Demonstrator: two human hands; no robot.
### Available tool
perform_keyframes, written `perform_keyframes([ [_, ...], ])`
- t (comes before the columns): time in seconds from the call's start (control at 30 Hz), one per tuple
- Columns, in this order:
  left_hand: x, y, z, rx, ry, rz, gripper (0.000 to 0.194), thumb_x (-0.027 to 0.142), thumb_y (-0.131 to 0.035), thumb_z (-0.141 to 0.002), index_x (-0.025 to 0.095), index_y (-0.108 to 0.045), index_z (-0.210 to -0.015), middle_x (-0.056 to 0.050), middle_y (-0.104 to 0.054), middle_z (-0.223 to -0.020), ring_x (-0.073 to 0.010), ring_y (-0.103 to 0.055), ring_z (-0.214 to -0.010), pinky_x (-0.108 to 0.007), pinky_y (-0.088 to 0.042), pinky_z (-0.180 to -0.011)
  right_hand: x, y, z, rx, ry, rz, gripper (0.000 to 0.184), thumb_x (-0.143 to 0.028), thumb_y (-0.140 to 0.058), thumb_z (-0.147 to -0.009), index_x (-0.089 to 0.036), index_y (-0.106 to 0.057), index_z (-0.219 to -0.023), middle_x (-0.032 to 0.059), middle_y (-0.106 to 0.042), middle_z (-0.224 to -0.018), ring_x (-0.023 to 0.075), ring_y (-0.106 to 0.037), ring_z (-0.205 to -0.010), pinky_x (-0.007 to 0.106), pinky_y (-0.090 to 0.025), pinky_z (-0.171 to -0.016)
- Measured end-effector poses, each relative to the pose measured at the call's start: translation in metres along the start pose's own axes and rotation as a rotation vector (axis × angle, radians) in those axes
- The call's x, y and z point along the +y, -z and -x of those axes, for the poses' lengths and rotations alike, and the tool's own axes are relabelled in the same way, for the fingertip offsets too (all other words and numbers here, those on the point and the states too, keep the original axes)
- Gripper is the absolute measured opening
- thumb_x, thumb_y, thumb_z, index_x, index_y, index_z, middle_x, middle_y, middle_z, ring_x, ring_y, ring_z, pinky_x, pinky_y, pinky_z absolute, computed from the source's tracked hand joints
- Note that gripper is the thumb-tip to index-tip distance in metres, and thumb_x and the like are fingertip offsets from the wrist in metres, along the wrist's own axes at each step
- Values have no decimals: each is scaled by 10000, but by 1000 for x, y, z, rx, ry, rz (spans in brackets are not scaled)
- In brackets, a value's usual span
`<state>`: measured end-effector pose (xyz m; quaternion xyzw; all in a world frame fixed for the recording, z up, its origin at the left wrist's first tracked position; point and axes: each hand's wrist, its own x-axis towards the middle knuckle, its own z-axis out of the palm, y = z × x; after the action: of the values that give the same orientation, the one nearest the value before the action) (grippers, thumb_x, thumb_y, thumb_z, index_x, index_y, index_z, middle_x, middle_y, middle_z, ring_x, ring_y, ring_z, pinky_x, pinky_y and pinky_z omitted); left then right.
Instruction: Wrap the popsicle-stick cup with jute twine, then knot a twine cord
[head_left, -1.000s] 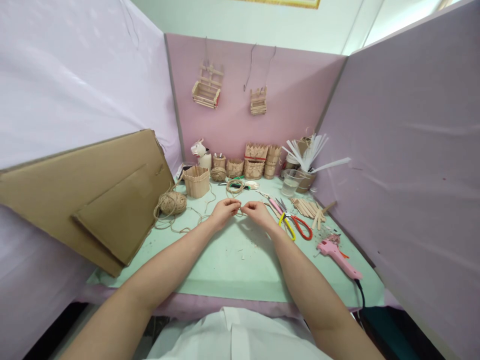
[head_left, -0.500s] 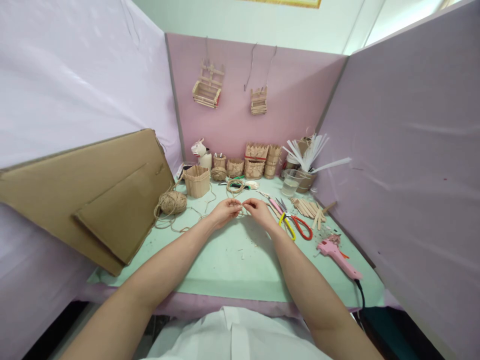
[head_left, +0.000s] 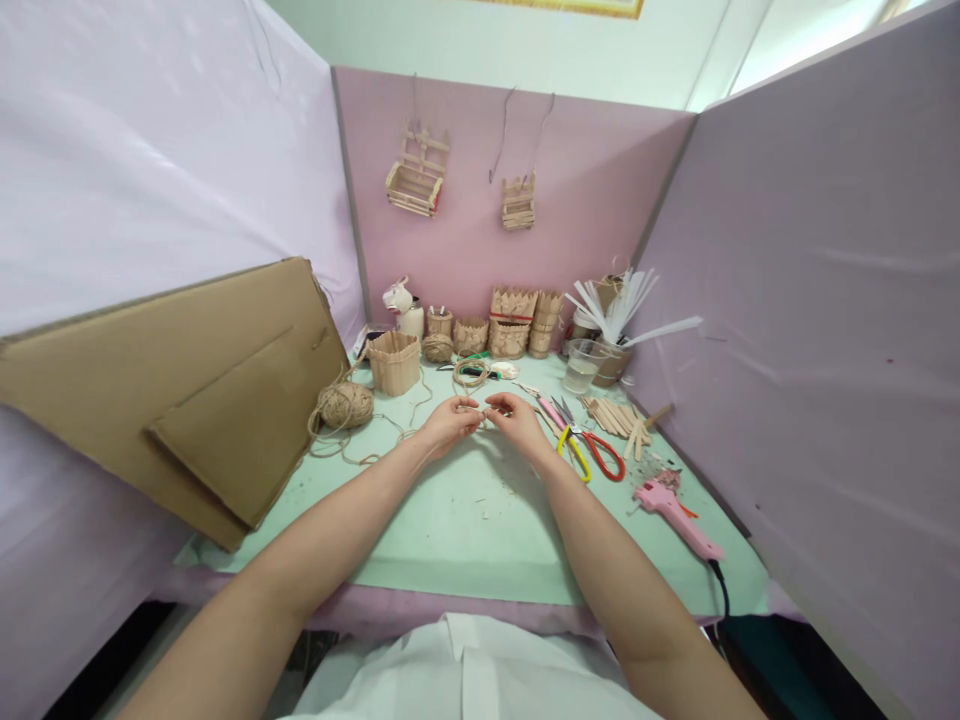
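Over the middle of the table, my left hand (head_left: 450, 424) and my right hand (head_left: 515, 421) are close together with fingertips almost touching. My left hand pinches a thin piece of twine, whose details are mostly hidden by the fingers. The right thumb and fingers are closed on the same twine beside it. To the left, a ball of jute twine (head_left: 345, 406) lies on the table, with loose strands trailing toward my left hand. Just beyond my hands sits a coil of twine (head_left: 471, 374), near green-handled pliers (head_left: 491, 374).
Right of my hands lie scissors (head_left: 606, 458) with red and yellow handles, wooden sticks (head_left: 615, 414) and a pink glue gun (head_left: 679, 518). Behind stand a stick basket (head_left: 394, 364) and a plastic cup of water (head_left: 580, 368). Cardboard (head_left: 225, 400) leans at left.
My fingers shift slightly around the twine; the right fingertips lift and separate a little from the left ones. The objects on the table stay in place.
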<state>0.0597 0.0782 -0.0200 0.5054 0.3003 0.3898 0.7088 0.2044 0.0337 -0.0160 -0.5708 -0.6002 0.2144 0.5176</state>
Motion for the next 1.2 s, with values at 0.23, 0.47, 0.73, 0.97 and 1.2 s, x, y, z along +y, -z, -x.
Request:
perform_keyframes([
  [0.23,-1,-3,-3,110,-101,-79,347,182,-712,-603,167,-479,-860,44,-544,-594,-63,-469,-500,-209,-324,-535,-13,1,5,234,124,202,160,-270,-563,-717,-191,-626,-842,68,-593,-935,200,-520,-888,347,-399,-827],
  [0.47,-1,-2,-5,183,-276,-235,277,185,-674,-608,170,-481,-806,41,-556,-625,-84,-516,-582,-214,-368,-591,-13,-5,8,125,92,299,143,-330,-575,-745,-204,-640,-731,46,-637,-856,193,-525,-840,338,-369,-807],
  [0.73,-5,-5,-3,126,-302,-221,286,248,-688,-636,174,-489,-827,27,-571,-682,-99,-546,-652,-223,-394,-631,-6,-8,4,40,-86,66,160,-291,-507,-706,-177,-573,-615,-8,-573,-616,134,-484,-614,258,-363,-609],
  [0.97,-4,-10,2,107,-282,-150,309,251,-705,-623,172,-483,-822,26,-573,-702,-96,-550,-669,-225,-408,-663,-7,-10,6,12,-239,-145,160,-310,-513,-684,-180,-536,-593,-21,-504,-545,119,-415,-535,250,-310,-522],
  [1.2,-6,-7,0,193,-253,-127,329,201,-703,-610,173,-477,-848,30,-592,-665,-102,-558,-634,-235,-409,-647,-9,-14,11,175,135,268,106,-259,-507,-752,-193,-585,-723,25,-626,-786,161,-512,-747,307,-351,-748],
])
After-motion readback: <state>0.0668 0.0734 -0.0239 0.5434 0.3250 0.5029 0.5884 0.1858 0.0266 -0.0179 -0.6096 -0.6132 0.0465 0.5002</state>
